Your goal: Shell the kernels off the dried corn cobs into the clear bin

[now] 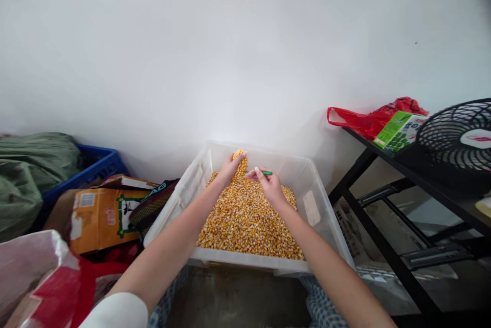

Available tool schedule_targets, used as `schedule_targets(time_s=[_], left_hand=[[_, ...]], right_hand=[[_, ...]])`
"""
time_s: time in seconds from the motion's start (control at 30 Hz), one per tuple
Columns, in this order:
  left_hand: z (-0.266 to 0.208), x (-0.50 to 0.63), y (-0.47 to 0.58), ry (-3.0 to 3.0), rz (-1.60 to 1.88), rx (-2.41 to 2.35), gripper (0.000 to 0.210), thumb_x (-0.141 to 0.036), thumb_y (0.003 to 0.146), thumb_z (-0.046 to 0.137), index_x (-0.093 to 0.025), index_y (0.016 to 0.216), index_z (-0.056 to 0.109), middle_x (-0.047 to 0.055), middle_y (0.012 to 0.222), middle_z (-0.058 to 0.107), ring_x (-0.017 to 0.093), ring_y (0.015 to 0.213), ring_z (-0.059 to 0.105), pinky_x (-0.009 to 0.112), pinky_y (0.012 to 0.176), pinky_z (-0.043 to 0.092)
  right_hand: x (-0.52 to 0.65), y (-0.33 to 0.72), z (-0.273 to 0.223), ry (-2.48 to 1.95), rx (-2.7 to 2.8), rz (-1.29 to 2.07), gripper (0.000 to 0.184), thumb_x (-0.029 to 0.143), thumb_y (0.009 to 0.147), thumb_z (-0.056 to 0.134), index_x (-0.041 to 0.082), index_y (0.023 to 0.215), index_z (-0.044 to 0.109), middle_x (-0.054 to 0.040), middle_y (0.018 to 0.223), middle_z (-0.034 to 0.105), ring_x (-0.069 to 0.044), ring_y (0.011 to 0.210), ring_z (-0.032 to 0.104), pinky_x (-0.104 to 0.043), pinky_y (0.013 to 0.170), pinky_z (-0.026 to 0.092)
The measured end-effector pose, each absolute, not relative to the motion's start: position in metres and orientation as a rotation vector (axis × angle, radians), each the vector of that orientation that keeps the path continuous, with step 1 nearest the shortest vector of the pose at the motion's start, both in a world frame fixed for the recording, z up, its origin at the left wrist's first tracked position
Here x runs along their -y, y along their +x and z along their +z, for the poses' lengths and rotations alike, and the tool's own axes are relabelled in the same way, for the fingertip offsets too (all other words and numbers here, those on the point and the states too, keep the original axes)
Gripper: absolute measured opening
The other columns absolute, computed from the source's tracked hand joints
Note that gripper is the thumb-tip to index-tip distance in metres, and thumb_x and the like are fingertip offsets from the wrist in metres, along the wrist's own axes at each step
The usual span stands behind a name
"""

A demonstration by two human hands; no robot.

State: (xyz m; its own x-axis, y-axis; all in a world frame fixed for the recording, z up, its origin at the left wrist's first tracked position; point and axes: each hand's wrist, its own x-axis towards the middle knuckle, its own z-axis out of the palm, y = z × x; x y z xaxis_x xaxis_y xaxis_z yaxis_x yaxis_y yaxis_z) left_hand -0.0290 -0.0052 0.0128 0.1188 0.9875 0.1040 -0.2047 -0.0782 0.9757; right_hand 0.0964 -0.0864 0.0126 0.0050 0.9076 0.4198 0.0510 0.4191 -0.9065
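My left hand (230, 168) is wrapped round a yellow corn cob (240, 165), which it holds tilted over the far part of a clear plastic bin (307, 174). In my right hand (269, 183) is a slim tool with a green handle (267, 172), pinched between the fingers. The tool's front end points left toward the cob and is too small to make out. Below both hands, a heap of loose corn kernels (245, 220) fills the lower part of the bin.
At left are a blue crate (102, 161) with green cloth (34, 174), an orange cardboard box (103, 218) and a red-and-white bag (57, 282). At right, a black table (433, 179) carries a red plastic bag (368, 121), a green carton (399, 131) and a fan (458, 136).
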Motion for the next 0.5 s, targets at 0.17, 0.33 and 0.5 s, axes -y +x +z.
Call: schedule_targets(time_s=[0.17, 0.33, 0.5], left_hand=[[0.0065, 0.0022, -0.0295, 1.257, 1.216, -0.893, 0.042, -0.05, 0.064, 0.059, -0.016, 0.088, 0.055, 0.0, 0.065, 0.055, 0.011, 0.057, 0.052, 0.02, 0.051, 0.039], [0.01, 0.0039, -0.027, 1.175, 1.189, -0.834, 0.039, -0.05, 0.065, 0.058, -0.015, 0.081, 0.054, -0.001, 0.059, 0.052, 0.01, 0.05, 0.049, 0.02, 0.047, 0.036], [0.0134, 0.008, -0.0245, 1.206, 1.174, -0.816, 0.036, -0.049, 0.065, 0.058, -0.016, 0.08, 0.054, 0.0, 0.061, 0.053, 0.011, 0.051, 0.05, 0.022, 0.048, 0.037]], right_hand=[[0.0858, 0.0961, 0.0106, -0.957, 1.49, 0.727, 0.029, 0.042, 0.077, 0.048, 0.018, 0.082, 0.063, -0.0057, 0.082, 0.065, -0.018, 0.079, 0.061, -0.033, 0.078, 0.047], [0.0859, 0.096, 0.0147, -0.917, 1.409, 0.853, 0.032, 0.044, 0.079, 0.043, 0.018, 0.081, 0.061, -0.005, 0.08, 0.065, -0.017, 0.076, 0.062, -0.033, 0.075, 0.049], [0.0863, 0.0969, 0.0122, -0.972, 1.531, 0.701, 0.028, 0.043, 0.078, 0.046, 0.02, 0.083, 0.062, -0.0051, 0.082, 0.065, -0.018, 0.078, 0.061, -0.032, 0.075, 0.048]])
